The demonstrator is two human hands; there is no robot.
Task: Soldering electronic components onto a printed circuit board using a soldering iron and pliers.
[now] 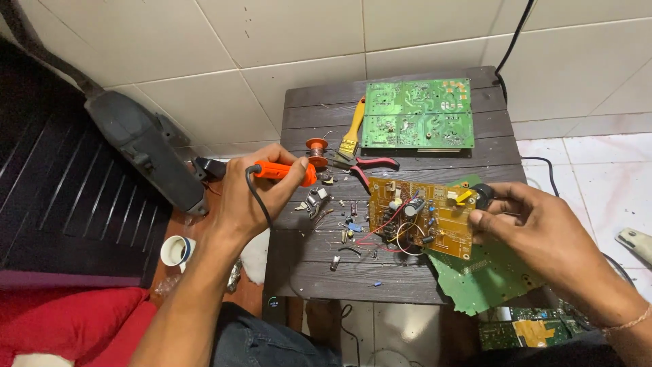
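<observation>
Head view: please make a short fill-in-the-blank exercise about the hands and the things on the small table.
1. The left hand holds a soldering iron with an ____ handle.
2. The right hand grips the edge of the ____ circuit board.
3. At the far side of the table lies a ____ circuit board.
4. The pliers have ____ handles.

Missing words: orange; yellow; green; red

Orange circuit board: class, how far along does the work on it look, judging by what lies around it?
Done: loose parts lie beside the orange circuit board. In hand: left hand grips the soldering iron; right hand steadies the board's edge. Left: many parts remain mounted; two green boards lie untouched.
</observation>
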